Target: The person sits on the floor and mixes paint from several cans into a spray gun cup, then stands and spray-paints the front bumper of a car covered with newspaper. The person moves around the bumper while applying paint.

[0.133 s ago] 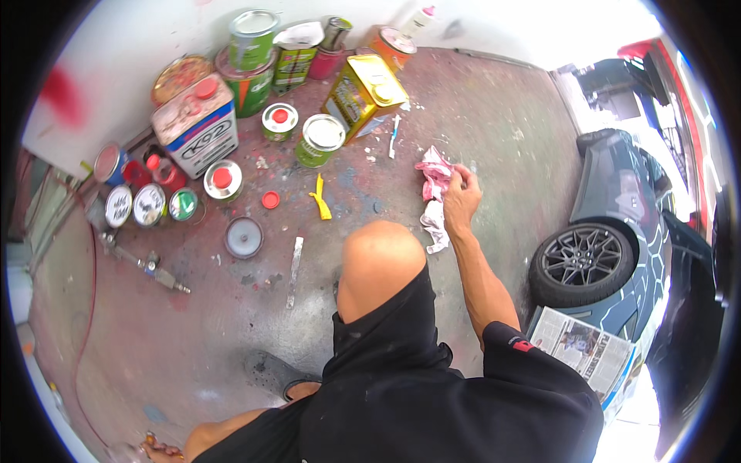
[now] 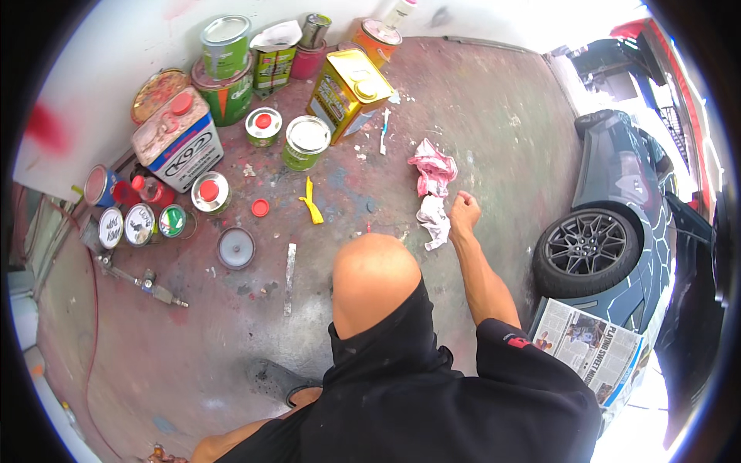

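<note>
My right hand [image 2: 465,212] is closed with the fingers curled, just right of two crumpled rags on the floor. The pink-stained rag [image 2: 434,167] lies farther away, and the mostly white rag [image 2: 434,222] is nearer, beside my wrist. Whatever the curled fingers may hold is hidden. Of my left hand [image 2: 164,454] only a sliver shows at the lower left edge; its fingers are mostly cut off.
Paint cans, including a green one [image 2: 306,143], a yellow tin [image 2: 349,94] and a large rectangular tin [image 2: 184,147], crowd the far left. A yellow strip [image 2: 311,202], mixing stick [image 2: 289,279] and air-line fitting [image 2: 147,285] lie nearer. A car wheel [image 2: 587,252] stands right.
My right hand has drawn back toward me from the pink-stained rag, its fingers now curled in. My left hand has slipped mostly out of view, along with a clear object near it.
</note>
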Demonstrator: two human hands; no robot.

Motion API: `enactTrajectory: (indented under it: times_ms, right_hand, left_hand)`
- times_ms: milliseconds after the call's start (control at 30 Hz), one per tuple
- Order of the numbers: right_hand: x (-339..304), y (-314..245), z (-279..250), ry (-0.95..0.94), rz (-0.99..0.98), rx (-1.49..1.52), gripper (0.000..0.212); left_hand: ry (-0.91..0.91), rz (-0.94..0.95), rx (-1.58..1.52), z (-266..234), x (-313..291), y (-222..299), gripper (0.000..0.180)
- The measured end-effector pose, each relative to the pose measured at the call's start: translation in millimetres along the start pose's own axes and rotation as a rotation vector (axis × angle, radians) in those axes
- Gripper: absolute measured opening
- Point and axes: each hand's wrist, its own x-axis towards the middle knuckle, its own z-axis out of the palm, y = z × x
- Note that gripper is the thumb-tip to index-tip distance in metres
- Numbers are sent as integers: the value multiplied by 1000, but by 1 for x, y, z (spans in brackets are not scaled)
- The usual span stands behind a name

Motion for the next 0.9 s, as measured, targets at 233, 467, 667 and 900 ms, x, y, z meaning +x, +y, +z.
enactTrajectory:
  times_ms: [233,467,667,900]
  right_hand:
    - [-16,88,43,-276,-320,-750,91]
    - [-15,139,-14,-523,-60,-574,68]
    - [-22,-26,1,-65,99,-142,58]
    - [21,-188,-19,-59,-27,459,51]
  left_hand:
    - [-38,49,-123,2,-22,48,73]
    - [143,128,-183,14,-59,87,45]
    - [199,45,-498,-18,-84,75,47]
    - [147,46,-569,9,-58,75,51]
